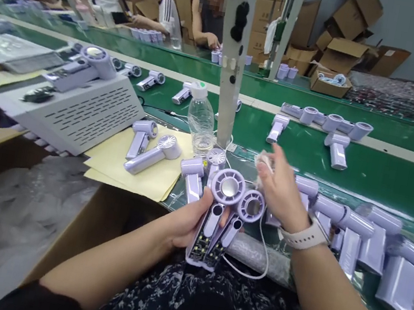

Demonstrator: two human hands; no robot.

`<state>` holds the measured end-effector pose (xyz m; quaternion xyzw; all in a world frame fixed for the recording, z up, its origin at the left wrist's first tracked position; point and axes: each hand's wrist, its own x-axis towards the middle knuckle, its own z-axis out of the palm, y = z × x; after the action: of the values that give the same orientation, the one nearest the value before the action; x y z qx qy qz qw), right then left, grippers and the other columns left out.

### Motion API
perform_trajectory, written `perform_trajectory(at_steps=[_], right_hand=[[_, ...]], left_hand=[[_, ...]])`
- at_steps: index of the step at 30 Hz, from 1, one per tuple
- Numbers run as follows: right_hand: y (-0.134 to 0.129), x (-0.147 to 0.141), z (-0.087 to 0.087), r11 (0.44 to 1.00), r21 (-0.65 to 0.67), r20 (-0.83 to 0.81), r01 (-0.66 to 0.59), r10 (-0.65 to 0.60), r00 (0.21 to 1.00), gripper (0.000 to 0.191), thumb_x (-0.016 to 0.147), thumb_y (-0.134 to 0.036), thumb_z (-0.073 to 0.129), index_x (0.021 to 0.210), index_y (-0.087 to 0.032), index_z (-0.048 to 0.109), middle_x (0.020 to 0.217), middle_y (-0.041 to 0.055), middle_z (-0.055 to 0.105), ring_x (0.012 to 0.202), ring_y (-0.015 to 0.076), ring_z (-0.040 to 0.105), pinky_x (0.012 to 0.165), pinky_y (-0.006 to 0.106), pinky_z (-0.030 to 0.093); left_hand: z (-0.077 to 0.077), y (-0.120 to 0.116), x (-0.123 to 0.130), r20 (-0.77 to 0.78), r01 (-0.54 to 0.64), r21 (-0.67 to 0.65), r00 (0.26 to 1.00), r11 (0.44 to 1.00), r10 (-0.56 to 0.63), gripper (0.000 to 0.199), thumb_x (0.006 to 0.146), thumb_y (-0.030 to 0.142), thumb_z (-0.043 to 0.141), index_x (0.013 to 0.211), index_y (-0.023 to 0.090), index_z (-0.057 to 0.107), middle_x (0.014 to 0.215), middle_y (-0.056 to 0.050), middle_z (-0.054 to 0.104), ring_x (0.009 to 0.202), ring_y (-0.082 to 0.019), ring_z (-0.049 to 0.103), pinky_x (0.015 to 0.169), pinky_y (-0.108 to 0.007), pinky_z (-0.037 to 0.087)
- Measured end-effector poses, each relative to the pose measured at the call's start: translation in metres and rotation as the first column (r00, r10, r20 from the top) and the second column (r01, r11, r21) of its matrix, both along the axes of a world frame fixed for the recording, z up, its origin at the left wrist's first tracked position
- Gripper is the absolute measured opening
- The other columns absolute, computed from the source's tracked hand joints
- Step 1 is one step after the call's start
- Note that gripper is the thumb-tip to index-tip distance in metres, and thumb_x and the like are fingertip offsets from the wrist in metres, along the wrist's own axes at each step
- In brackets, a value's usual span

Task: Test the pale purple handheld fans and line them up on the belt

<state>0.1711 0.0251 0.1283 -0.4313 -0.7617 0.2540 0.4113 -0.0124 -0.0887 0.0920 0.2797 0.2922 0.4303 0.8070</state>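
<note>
My left hand (193, 219) grips two lavender handheld fans near my lap. The larger fan (227, 186) overlaps the second fan (251, 206). Their handles are uncovered and show dark circuit boards. Higher and to the right, my right hand (284, 192), with a white watch band (307, 234), pinches a crumpled white cloth or tissue (264, 161). A white cable (268, 256) loops beside the held fans. Just beyond my left hand, another fan (192, 174) rests on the bench edge.
Several lavender fans (352, 239) lie at right, and more sit on the green conveyor (252, 125). A metal post (233, 63) rises ahead beside a clear bottle (200, 122). Left are yellow sheets (155, 178), a vented grey box (94, 114) and a carton of plastic bags (19, 218). People work opposite.
</note>
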Motion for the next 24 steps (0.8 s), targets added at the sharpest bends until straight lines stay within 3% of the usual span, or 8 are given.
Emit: perform_trajectory(at_steps=[2,4,6,8,9,13,17,24], right_hand=[[-0.002,0.008,-0.005,0.983,0.104,-0.027,0.153,-0.151,0.988,0.065,0.098,-0.056,0.056,0.151,-0.020,0.048,0.148,0.0197,0.055,0.141,0.0400,0.043,0.117,0.065,0.030],[-0.015,0.014,-0.008,0.992,0.031,-0.110,0.125,-0.121,0.986,0.061,0.098,-0.054,0.058,0.149,-0.022,0.051,0.148,0.0182,0.055,0.141,0.0382,0.045,0.118,0.064,0.032],[-0.032,0.018,-0.010,0.967,-0.218,-0.282,-0.136,0.071,0.957,0.050,0.101,-0.054,0.055,0.142,-0.026,0.059,0.142,0.0144,0.061,0.133,0.0338,0.055,0.112,0.058,0.044],[-0.046,0.023,-0.010,0.818,-0.394,-0.499,-0.419,0.193,0.845,0.045,0.101,-0.053,0.056,0.139,-0.029,0.062,0.140,0.0104,0.065,0.128,0.0298,0.061,0.108,0.052,0.051],[-0.051,0.027,-0.010,0.760,-0.425,-0.574,-0.492,0.194,0.796,0.044,0.100,-0.050,0.061,0.138,-0.030,0.062,0.140,0.0089,0.066,0.127,0.0286,0.062,0.108,0.050,0.052],[-0.063,0.048,-0.007,0.730,-0.488,-0.672,-0.478,0.035,0.739,0.040,0.085,-0.042,0.084,0.120,-0.027,0.072,0.125,0.0075,0.075,0.114,0.0269,0.070,0.101,0.044,0.058],[-0.072,0.065,-0.006,0.625,-0.594,-0.732,-0.506,-0.158,0.663,0.049,0.077,-0.056,0.086,0.112,-0.024,0.075,0.104,0.0090,0.080,0.074,0.0235,0.076,0.066,0.038,0.066],[-0.079,0.071,-0.004,0.713,-0.573,-0.751,-0.403,-0.261,0.606,0.057,0.070,-0.063,0.088,0.107,-0.022,0.075,0.109,0.0106,0.081,0.081,0.0274,0.079,0.072,0.040,0.069]], left_hand=[[0.008,0.003,0.002,-0.052,-0.123,0.106,0.990,0.987,0.129,0.076,0.067,0.090,0.061,0.073,0.014,0.067,0.075,-0.009,0.070,0.070,-0.020,0.068,0.066,-0.029,0.057],[0.017,0.006,0.005,-0.083,-0.230,0.212,0.964,0.950,0.252,0.071,0.070,0.085,0.065,0.078,0.015,0.071,0.077,-0.008,0.069,0.071,-0.019,0.067,0.066,-0.030,0.056],[0.026,0.011,0.012,-0.083,-0.309,0.294,0.934,0.904,0.347,0.060,0.072,0.076,0.073,0.085,0.017,0.074,0.083,-0.006,0.070,0.074,-0.018,0.067,0.066,-0.029,0.056],[0.032,0.016,0.022,-0.041,-0.374,0.329,0.912,0.867,0.409,0.054,0.071,0.070,0.079,0.088,0.019,0.076,0.086,-0.004,0.070,0.077,-0.016,0.067,0.069,-0.027,0.057],[0.035,0.019,0.027,-0.015,-0.390,0.328,0.908,0.860,0.418,0.054,0.070,0.070,0.080,0.088,0.019,0.076,0.087,-0.004,0.071,0.078,-0.016,0.067,0.072,-0.027,0.058],[0.039,0.030,0.042,0.021,-0.328,0.267,0.942,0.906,0.335,0.054,0.069,0.068,0.083,0.091,0.020,0.076,0.089,-0.006,0.075,0.084,-0.022,0.072,0.078,-0.034,0.061],[0.039,0.032,0.046,0.011,-0.201,0.200,0.979,0.959,0.203,0.049,0.079,0.059,0.080,0.107,0.019,0.074,0.101,-0.010,0.078,0.092,-0.030,0.076,0.076,-0.041,0.064],[0.051,0.026,0.045,0.053,0.008,0.090,0.999,0.996,-0.013,0.042,0.094,0.023,0.061,0.134,0.012,0.063,0.140,-0.018,0.067,0.129,-0.039,0.064,0.109,-0.056,0.054]])
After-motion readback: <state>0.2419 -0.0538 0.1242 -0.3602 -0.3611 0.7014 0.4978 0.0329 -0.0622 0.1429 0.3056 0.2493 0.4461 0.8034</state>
